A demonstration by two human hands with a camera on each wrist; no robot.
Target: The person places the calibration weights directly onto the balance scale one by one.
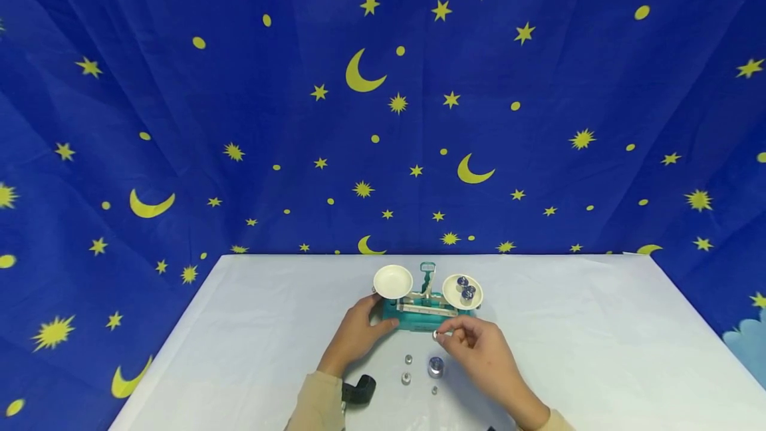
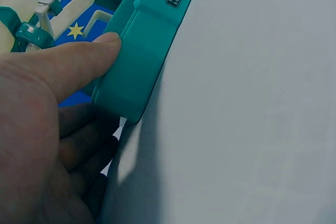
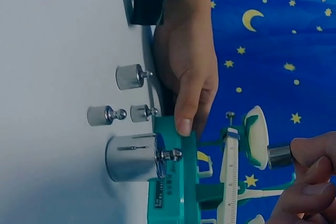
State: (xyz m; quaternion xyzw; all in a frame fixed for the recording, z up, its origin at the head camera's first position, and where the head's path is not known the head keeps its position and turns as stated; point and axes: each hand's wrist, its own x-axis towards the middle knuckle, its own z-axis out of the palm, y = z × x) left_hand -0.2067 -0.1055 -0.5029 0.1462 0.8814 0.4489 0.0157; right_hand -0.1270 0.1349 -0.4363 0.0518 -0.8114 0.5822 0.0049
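A green balance scale (image 1: 413, 321) stands on the table, its left end held by my left hand (image 1: 356, 332). In the left wrist view, the thumb (image 2: 100, 51) lies on the green base and the other fingers bend around its end. My right hand (image 1: 481, 350) pinches a small metal weight (image 3: 279, 157) between thumb and fingertips, just in front of the scale. The left pan (image 1: 393, 282) is bare. On the right pan (image 1: 451, 298) sit a few shiny metal weights (image 1: 468, 293).
In front of the scale stand a large metal weight (image 1: 435, 368) and smaller ones, among them a knobbed weight (image 1: 406, 378) and a tiny one (image 1: 435, 390). A black wrist device (image 1: 361, 391) sits by the left sleeve. Behind the white table (image 1: 568, 324) hangs a blue starry cloth (image 1: 419, 118).
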